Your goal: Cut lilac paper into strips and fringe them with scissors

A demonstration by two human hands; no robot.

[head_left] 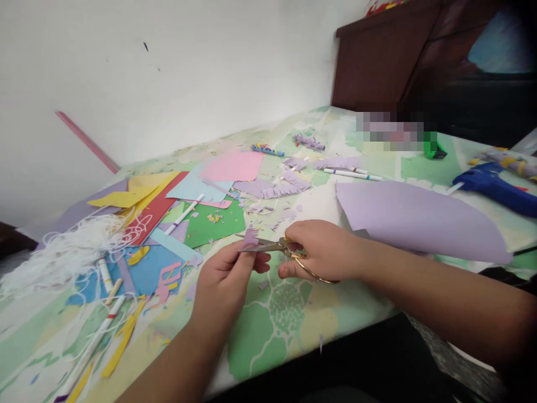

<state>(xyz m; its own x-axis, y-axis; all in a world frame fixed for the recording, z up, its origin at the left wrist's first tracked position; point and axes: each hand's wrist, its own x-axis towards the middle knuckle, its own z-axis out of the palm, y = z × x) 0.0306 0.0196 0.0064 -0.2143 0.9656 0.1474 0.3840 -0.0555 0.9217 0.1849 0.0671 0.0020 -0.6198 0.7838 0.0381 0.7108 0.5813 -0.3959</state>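
My right hand grips a pair of scissors by their gold-coloured handles, blades pointing left. A small purple paper strip with a fringed edge is pinched in my left hand, and the parted blades lie around it. Just beyond my hands are fringed purple paper strips and small purple scraps. A large curved sheet of purple paper lies beyond my right forearm.
A blue glue gun rests at the right. Tangled white string covers coloured paper at the left, near a red sheet and a green sheet. White markers lie farther back. A wall bounds the table.
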